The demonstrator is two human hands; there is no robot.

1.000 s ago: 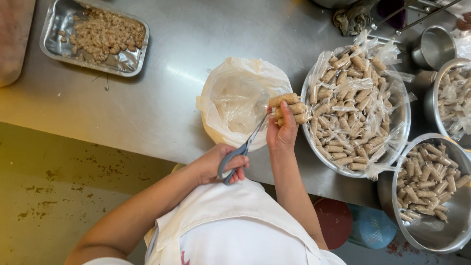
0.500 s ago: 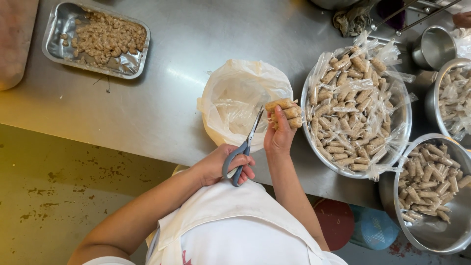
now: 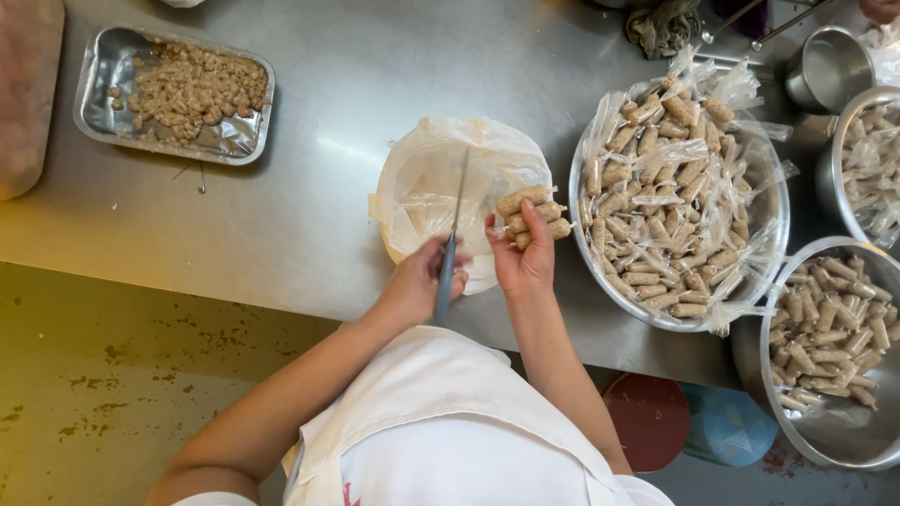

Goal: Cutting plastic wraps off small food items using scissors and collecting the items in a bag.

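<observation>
The left hand (image 3: 417, 281) is closed round the blue handle of the scissors (image 3: 450, 245), blades pointing away over a bag-lined bowl (image 3: 427, 192); whether the blades are apart or together cannot be told from this angle. The right hand (image 3: 523, 258) pinches a small bundle of wrapped rolls (image 3: 534, 214), thumb beneath and fingers curled over, holding it above the right edge of that bowl, just beside the blades. Judging by how things lie, the work looks well begun but far from done: the big bowl (image 3: 600, 281) beside the right hand is heaped with rolls in clear plastic twists, while the lower bowl (image 3: 797, 426) at the table's near right corner holds a fair layer of rolls that seem bare (the plastic is hard to make out there), and the tray (image 3: 98, 84) at far left carries a spread of crumbly brown filling. A third bowl (image 3: 830, 178) at the right edge has more wrapped rolls, and a small steel pot (image 3: 825, 66) stands behind it. As for packaging, all wrappers are clear, thin film with flared twisted ends; the liner is a translucent whitish bag, crumpled. No labels or signs show anywhere on the steel table (image 3: 309, 215).
</observation>
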